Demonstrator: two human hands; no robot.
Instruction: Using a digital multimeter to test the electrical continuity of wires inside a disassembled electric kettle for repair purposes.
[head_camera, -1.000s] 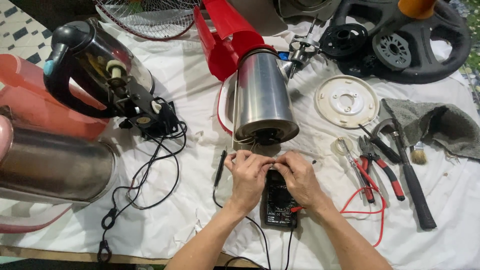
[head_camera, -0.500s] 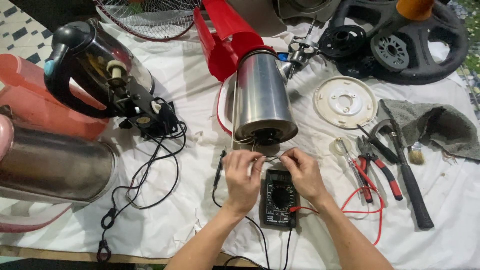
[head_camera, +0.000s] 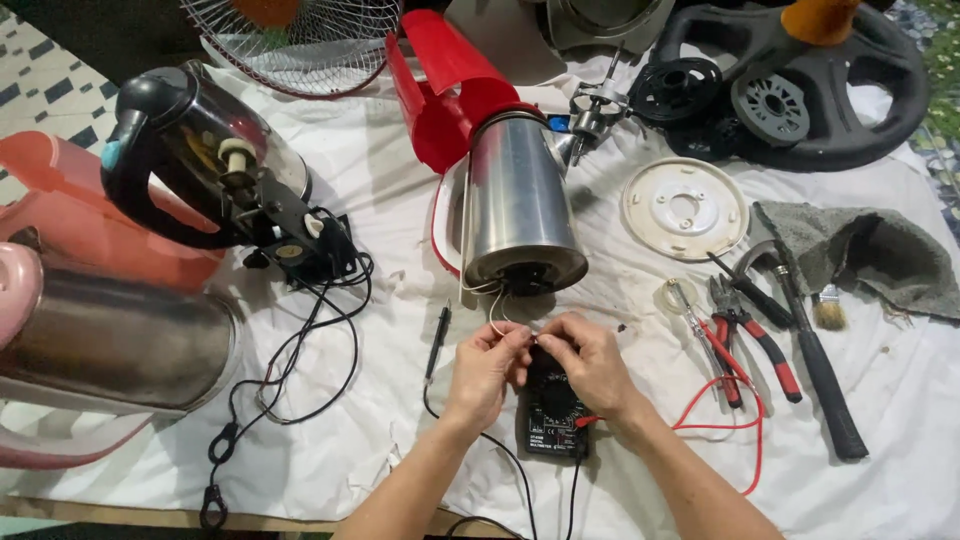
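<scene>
A steel kettle with a red handle (head_camera: 518, 200) lies on its side on the white cloth, its open base toward me with thin white wires (head_camera: 493, 305) hanging out. My left hand (head_camera: 487, 367) and my right hand (head_camera: 588, 360) meet just below that base, fingertips pinched together on the wire ends. A black multimeter (head_camera: 551, 415) lies under my hands, mostly hidden by them. Its black probe (head_camera: 437, 335) rests on the cloth left of my left hand, and its red lead (head_camera: 735, 400) loops off to the right.
A black-handled kettle with exposed parts and black cable (head_camera: 215, 170) lies at left, above a steel-and-pink kettle (head_camera: 110, 345). Right of my hands are red-handled pliers (head_camera: 750, 335), a hammer (head_camera: 815, 360), a brush (head_camera: 828, 310), a grey rag (head_camera: 865, 250) and a white round plate (head_camera: 684, 208).
Both hands have stayed together under the kettle base, shifting only slightly while working the wire ends. Nothing else has moved.
</scene>
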